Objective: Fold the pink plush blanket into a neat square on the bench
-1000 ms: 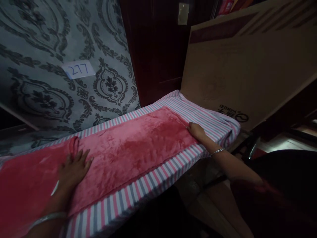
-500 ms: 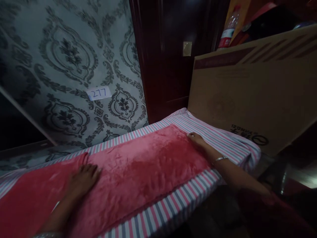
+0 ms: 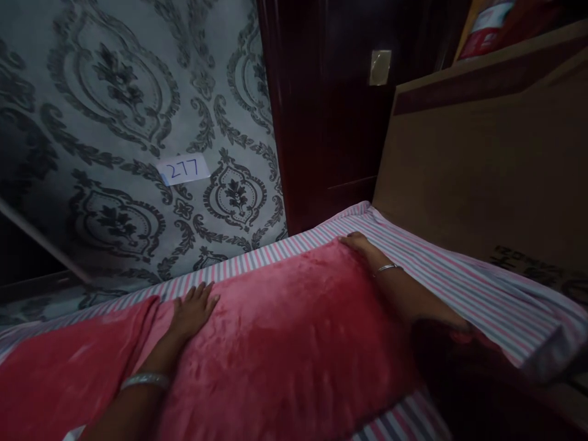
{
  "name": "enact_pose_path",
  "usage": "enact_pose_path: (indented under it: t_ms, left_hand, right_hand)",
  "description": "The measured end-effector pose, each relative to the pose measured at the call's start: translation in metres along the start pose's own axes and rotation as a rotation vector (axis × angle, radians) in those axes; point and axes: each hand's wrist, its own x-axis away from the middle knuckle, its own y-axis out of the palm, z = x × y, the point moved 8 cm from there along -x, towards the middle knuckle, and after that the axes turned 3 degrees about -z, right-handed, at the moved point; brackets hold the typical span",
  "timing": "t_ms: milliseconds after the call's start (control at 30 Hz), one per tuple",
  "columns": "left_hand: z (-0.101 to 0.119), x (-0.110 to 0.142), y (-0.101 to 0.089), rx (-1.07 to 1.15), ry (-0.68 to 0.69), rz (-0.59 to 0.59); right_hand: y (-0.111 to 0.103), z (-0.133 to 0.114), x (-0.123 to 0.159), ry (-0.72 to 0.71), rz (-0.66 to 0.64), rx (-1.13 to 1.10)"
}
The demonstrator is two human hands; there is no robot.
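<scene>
A red plush blanket (image 3: 275,331) lies spread in a long strip over a striped sheet (image 3: 441,263) in pink, grey and white. My left hand (image 3: 193,309) rests flat on the blanket near its far edge, fingers apart, just right of a folded layer (image 3: 78,355) of the same red cloth. At the far right corner, my right hand (image 3: 357,242) has its fingers closed on the blanket's edge. My right forearm covers part of the blanket's right side.
Behind the bed stand a patterned wall with a paper label (image 3: 185,169) reading 277 and a dark red door panel (image 3: 331,141). To the right, a large cardboard box (image 3: 478,165) borders the sheet. A bottle (image 3: 487,27) stands behind the box's top edge.
My left hand has slid forward and right across the blanket, toward its far edge. My right hand has moved to the far corner. The view has come closer.
</scene>
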Motion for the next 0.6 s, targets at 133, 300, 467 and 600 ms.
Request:
enact_pose_path:
  t_ms: [133, 300, 467, 600]
  left_hand:
    - [-0.006, -0.005, 0.01, 0.036, -0.026, 0.015]
    - [-0.009, -0.005, 0.013, 0.064, -0.044, 0.004]
    - [-0.005, -0.001, 0.011, 0.071, -0.03, -0.018]
    - [-0.005, 0.0, 0.01, 0.097, -0.03, 0.016]
  right_hand:
    - [0.004, 0.002, -0.009, -0.008, 0.113, 0.127]
    - [0.013, 0.006, -0.006, -0.047, 0.183, 0.242]
    - [0.016, 0.004, -0.007, -0.033, 0.168, 0.314]
    - [0.009, 0.01, -0.014, -0.037, 0.088, 0.336]
